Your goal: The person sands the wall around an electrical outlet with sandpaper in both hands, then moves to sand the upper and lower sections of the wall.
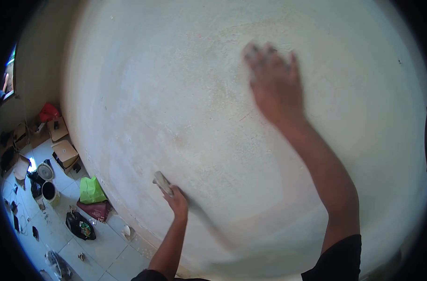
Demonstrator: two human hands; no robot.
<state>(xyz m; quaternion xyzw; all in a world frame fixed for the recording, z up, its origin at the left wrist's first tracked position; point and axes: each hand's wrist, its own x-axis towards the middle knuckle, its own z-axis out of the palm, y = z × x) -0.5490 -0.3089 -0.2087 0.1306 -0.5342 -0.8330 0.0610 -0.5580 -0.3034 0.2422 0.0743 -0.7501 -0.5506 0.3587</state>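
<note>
A pale, patchy plastered wall (pixel 176 107) fills most of the view. My right hand (pixel 275 84) is raised high against it, its fingers spread and somewhat blurred, with dark marks at the fingertips. Lower and to the left, my left hand (pixel 177 202) is closed around a pale, block-shaped tool (pixel 163 182), held close by the wall. The arm's shadow falls across the surface to the right of that hand. Rough scuffs and small reddish marks show on the plaster between my hands.
On the tiled floor (pixel 115 253) at the lower left lie a green bag (pixel 91 189), a maroon bag (pixel 95 210), a black bag (pixel 78 225) and a bucket (pixel 49 192). Cardboard boxes (pixel 65 152) stand along the wall's foot. A window (pixel 10 72) opens at the far left.
</note>
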